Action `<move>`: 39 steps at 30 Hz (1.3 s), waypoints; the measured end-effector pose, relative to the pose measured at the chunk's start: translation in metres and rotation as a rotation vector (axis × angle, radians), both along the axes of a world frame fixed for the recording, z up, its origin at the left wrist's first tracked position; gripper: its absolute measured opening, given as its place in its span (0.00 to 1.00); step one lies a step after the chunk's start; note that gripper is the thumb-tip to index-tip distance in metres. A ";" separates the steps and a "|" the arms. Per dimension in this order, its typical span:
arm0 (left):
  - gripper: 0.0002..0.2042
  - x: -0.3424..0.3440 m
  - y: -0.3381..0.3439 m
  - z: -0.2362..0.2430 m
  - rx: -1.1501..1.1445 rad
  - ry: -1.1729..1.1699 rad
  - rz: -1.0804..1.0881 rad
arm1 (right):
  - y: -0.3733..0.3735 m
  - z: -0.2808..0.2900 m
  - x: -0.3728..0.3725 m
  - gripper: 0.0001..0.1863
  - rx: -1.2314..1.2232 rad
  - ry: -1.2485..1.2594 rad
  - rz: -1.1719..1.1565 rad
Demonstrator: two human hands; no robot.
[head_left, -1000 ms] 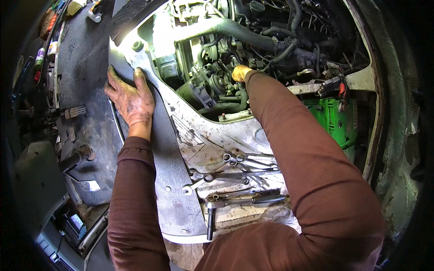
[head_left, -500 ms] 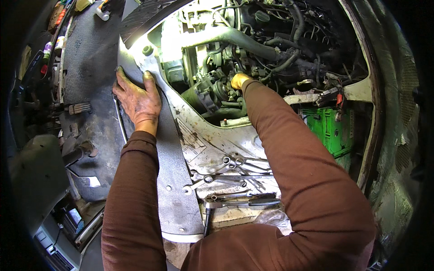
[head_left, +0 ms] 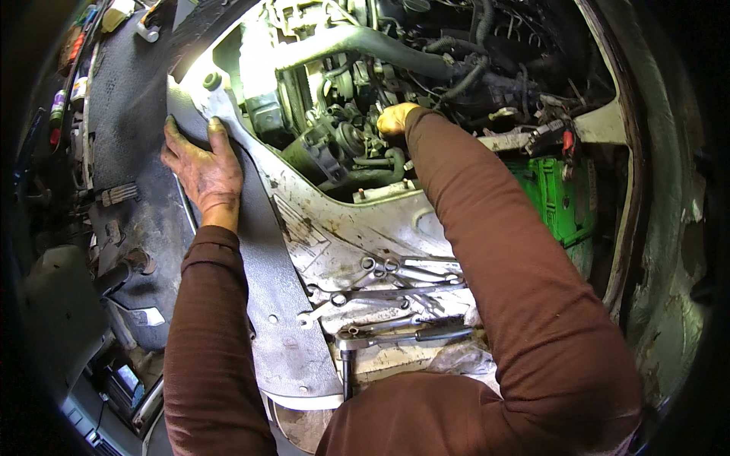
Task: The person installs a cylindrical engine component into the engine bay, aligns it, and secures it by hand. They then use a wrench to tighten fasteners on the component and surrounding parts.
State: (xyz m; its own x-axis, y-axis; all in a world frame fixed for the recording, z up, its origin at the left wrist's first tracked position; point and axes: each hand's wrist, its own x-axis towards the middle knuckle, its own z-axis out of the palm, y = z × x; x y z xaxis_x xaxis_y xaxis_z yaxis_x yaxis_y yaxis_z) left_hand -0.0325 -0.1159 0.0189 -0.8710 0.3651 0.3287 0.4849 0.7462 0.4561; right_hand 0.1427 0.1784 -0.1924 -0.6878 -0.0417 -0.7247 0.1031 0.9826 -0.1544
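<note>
My left hand [head_left: 204, 171] lies with fingers and thumb spread on the textured grey trim panel [head_left: 266, 251] beside the engine opening. It holds nothing. Down among the engine parts is my right hand [head_left: 397, 119], its fingers curled in and partly hidden; what they grip cannot be made out. Close to its left are a round pulley-like part [head_left: 348, 139] and a dark cylindrical housing [head_left: 312, 156]. A thick hose [head_left: 372, 47] crosses the engine beyond that hand.
Several wrenches [head_left: 372, 292] lie on the dirty white panel [head_left: 357, 228] before me, with a ratchet [head_left: 380, 338] nearest. A green battery [head_left: 553, 197] sits at the right, below a red-tipped cable clamp [head_left: 568, 142]. Levers [head_left: 125, 267] rise from the floor at left.
The whole view has shifted, so the engine and panel appear farther left. My right hand has moved slightly right of the pulley-like part; my left hand keeps its place on the trim.
</note>
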 end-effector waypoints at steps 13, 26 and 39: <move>0.40 0.013 0.026 -0.011 0.001 -0.056 -0.062 | 0.042 -0.109 0.021 0.14 0.217 -0.183 -0.250; 0.41 0.003 0.008 -0.002 -0.025 -0.017 -0.028 | 0.002 0.007 0.003 0.13 0.175 -0.083 0.324; 0.41 -0.005 -0.009 0.005 -0.031 -0.008 0.006 | -0.009 0.009 -0.009 0.14 0.003 0.145 0.031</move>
State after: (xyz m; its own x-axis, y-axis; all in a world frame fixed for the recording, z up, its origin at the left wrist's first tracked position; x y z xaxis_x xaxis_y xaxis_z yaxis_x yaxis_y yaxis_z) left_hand -0.0375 -0.1249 0.0240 -0.8756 0.3702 0.3102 0.4771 0.7627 0.4366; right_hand 0.1341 0.1693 -0.1831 -0.7839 -0.0620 -0.6177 0.0499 0.9855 -0.1623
